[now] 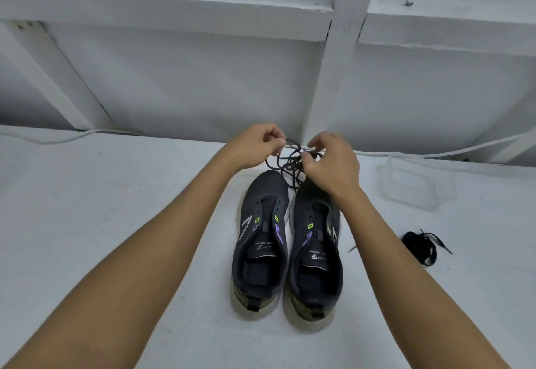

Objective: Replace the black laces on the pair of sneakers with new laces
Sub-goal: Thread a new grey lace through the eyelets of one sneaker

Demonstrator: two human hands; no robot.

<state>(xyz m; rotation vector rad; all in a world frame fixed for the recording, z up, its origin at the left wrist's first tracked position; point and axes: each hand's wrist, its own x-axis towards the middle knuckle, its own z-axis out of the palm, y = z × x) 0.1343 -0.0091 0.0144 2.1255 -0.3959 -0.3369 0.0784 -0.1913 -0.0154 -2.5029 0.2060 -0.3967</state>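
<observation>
Two dark grey sneakers stand side by side on the white surface with their toes pointing away from me, the left sneaker (262, 241) and the right sneaker (316, 249). Their eyelets show no laces. Just beyond the toes, a tangle of thin black lace (291, 165) hangs between my hands. My left hand (256, 145) pinches one end of it. My right hand (330, 162) grips the bundle and covers the right sneaker's toe. A second black lace (422, 247), flat and coiled, lies on the surface to the right of the sneakers.
A clear plastic container (417, 186) sits at the right, past the coiled lace. A white cable (72, 136) runs along the back edge of the surface. Behind it rises a white wall with wooden framing (333, 78).
</observation>
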